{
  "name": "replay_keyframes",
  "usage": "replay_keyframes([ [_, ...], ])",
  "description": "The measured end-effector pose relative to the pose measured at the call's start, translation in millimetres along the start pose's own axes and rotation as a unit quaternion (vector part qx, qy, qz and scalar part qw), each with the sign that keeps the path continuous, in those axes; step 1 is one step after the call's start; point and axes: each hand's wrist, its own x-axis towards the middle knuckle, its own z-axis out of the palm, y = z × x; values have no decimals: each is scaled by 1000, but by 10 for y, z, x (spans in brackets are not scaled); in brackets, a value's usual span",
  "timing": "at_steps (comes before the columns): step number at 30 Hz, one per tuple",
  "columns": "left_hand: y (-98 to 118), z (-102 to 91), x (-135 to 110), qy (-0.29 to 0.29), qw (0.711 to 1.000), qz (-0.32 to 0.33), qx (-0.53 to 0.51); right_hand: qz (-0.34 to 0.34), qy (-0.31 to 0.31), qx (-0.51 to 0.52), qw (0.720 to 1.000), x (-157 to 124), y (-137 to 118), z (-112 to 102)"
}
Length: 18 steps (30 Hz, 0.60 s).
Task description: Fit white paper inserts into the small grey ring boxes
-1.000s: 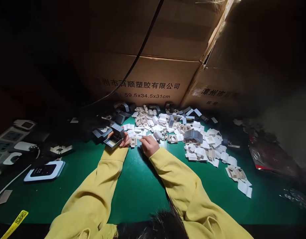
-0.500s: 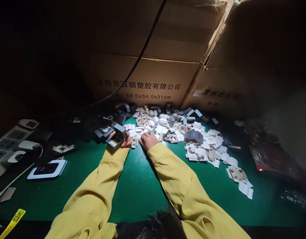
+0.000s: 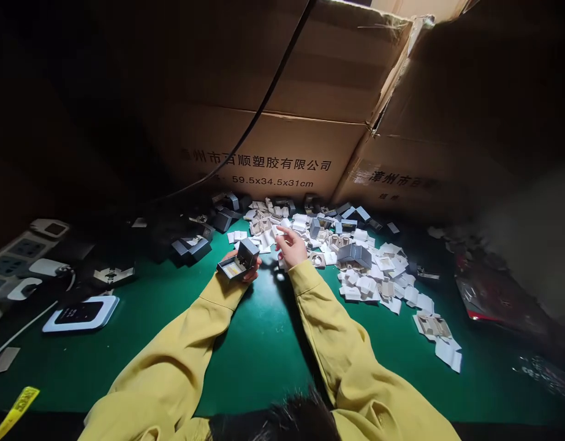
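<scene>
My left hand [image 3: 251,273] grips a small dark grey hinged box [image 3: 234,267] from beneath and the right side. Its lid stands raised and a pale, yellowish lining shows inside. My right hand [image 3: 291,248] is over the near edge of a heap of folded white paper inserts [image 3: 365,285], its fingers apart and bent toward the left. A small pale piece shows just below its fingers; whether they touch it I cannot tell. More dark boxes lie around, such as an opened box [image 3: 190,250] to the left and another box [image 3: 355,255] on the heap.
Large cardboard cartons [image 3: 264,141] wall off the back of the green table [image 3: 259,355]. A black cable [image 3: 264,101] hangs in front. At left are a power strip [image 3: 20,254] and a white device with a dark screen [image 3: 81,313]. A plastic bag [image 3: 489,294] lies at right.
My left hand has moved right and a little nearer with the box. My right hand has shifted right and lifted, its fingers now spread. The view has tilted slightly.
</scene>
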Motion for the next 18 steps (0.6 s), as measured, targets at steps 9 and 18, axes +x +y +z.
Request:
replay_keyframes([
  [9, -390, 676, 107, 128, 988, -41, -74, 78, 53, 175, 980, -561, 139, -665],
  [18, -456, 624, 116, 113, 987, -92, -68, 82, 49, 60, 994, -655, 310, -703],
])
